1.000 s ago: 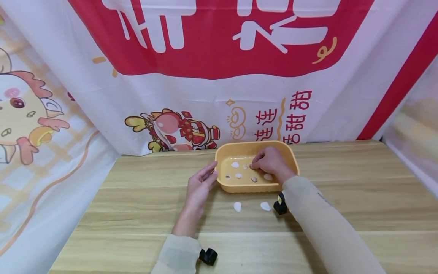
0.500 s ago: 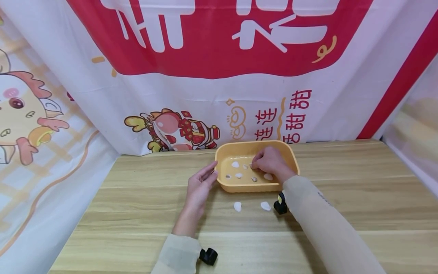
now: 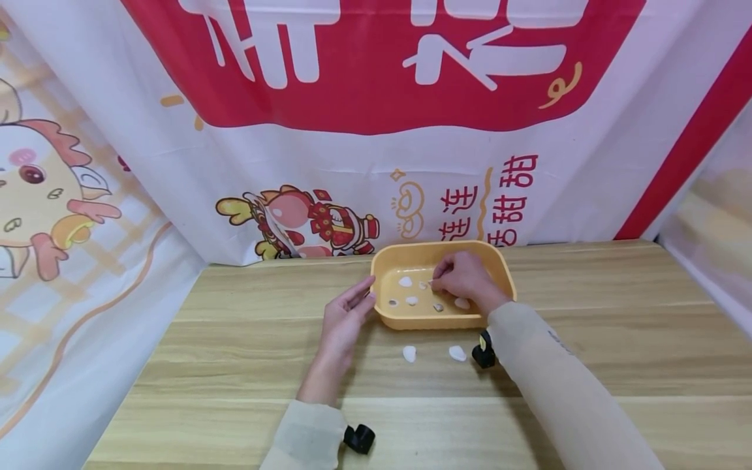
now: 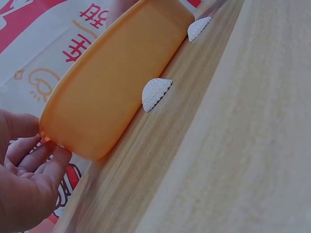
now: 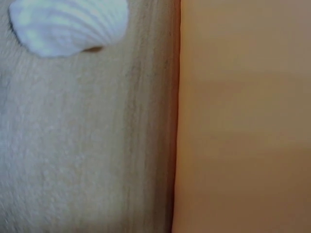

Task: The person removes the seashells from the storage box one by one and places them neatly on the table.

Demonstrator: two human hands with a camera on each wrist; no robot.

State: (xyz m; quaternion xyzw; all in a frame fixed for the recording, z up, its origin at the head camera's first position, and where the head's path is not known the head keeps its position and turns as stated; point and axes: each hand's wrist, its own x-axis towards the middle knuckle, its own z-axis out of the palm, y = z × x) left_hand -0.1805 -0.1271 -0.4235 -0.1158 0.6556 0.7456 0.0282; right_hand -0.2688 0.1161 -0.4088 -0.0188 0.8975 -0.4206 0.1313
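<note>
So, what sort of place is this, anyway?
Perhaps a makeshift demo corner, probably indoors: printed cloth hangs close behind a wooden table, and a tub holding small shells stands on it. The wider room is out of view.

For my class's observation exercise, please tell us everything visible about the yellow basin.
The yellow basin is an open-topped rounded rectangle, smooth and plastic-looking. It stands upright on the wooden table, in front of the printed cloth. The left hand touches its left end; the right hand reaches inside, where small shell-like pieces lie. Whether the right hand touches the basin is unclear.
</note>
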